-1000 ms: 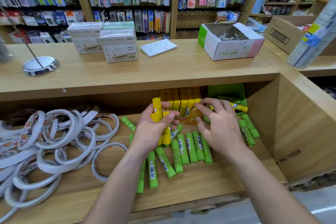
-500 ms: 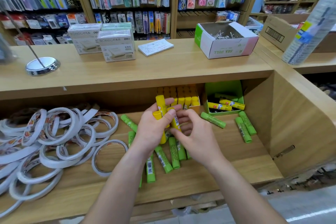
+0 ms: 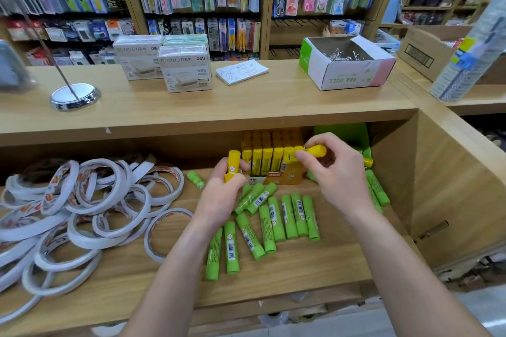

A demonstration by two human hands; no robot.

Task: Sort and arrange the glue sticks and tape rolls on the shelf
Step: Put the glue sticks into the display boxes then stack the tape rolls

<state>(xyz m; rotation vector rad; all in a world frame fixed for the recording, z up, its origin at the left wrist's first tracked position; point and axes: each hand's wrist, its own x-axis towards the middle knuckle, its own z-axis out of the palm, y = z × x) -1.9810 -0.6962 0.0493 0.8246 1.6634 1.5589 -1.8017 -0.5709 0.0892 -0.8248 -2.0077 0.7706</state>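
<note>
My left hand [image 3: 221, 194] grips an upright yellow glue stick [image 3: 232, 163] over the lower shelf [image 3: 301, 262]. My right hand [image 3: 336, 172] pinches another yellow glue stick [image 3: 315, 151], held sideways at the right end of the orange box [image 3: 282, 176] that holds a row of yellow sticks [image 3: 267, 156]. Several green glue sticks [image 3: 273, 219] lie loose on the shelf below my hands. A green box [image 3: 347, 134] stands behind my right hand. A heap of white tape rolls [image 3: 82, 208] fills the shelf's left side.
On the counter above stand white hole-punch boxes [image 3: 186, 68], a notepad [image 3: 242, 72], an open box of clips [image 3: 347, 63] and a chrome stand base [image 3: 74, 96]. A wooden side wall [image 3: 438, 186] closes the shelf on the right. More green sticks [image 3: 377, 189] lie beside it.
My right hand took a yellow stick from the bunch in my left hand and carried it up and right to the orange box. One yellow stick shows in my left hand.
</note>
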